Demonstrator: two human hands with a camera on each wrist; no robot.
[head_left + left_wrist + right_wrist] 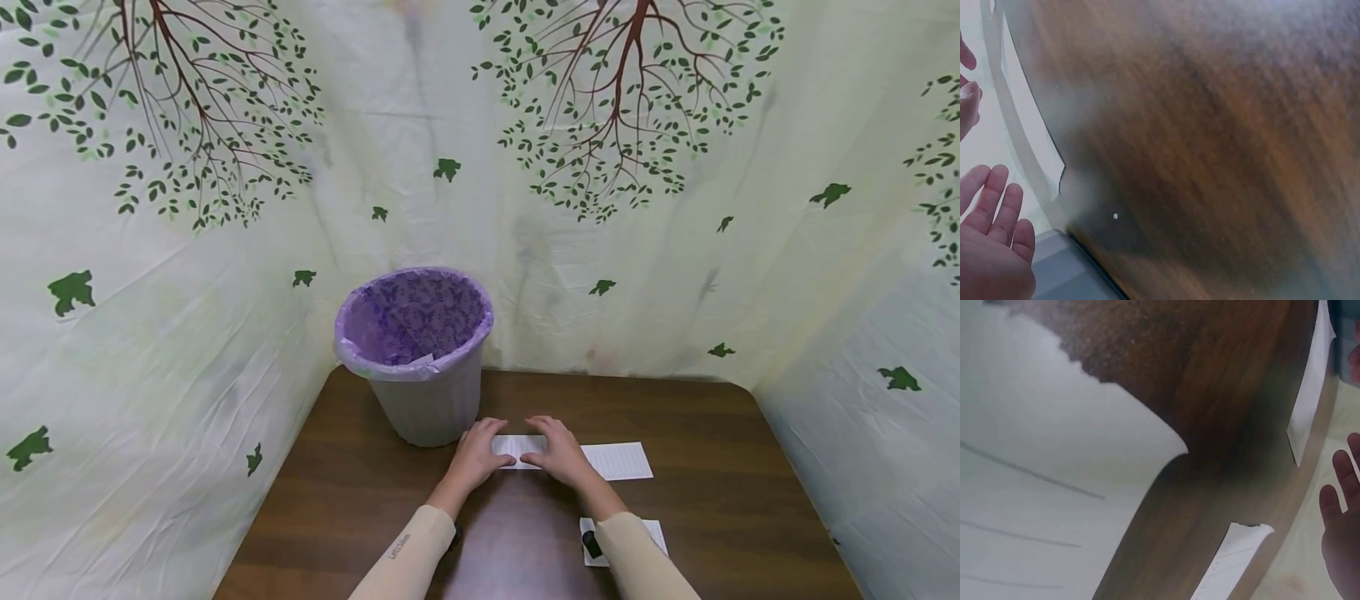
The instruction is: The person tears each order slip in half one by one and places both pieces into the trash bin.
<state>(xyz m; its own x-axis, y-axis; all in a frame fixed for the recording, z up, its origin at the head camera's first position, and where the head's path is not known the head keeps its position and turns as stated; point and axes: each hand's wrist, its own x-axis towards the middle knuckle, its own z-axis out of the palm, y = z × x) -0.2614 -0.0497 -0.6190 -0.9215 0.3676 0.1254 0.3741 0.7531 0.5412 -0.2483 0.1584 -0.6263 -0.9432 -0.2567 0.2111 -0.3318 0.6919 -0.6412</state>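
Note:
A white strip of lined paper lies on the table between my two hands. My left hand hovers at its left end, thumb and fingers spread apart. Over the right end is my right hand, its fingers loosely bent and facing the left hand. Both wrist views show the left fingers and the right fingers extended with nothing gripped. Just right of the right hand lies a second lined strip. A third piece of lined paper with a ragged edge is partly hidden under my right forearm.
A grey bin with a purple patterned liner stands at the table's back left, close to my left hand. A bit of white paper shows inside it. Behind the brown table hangs a leaf-printed cloth.

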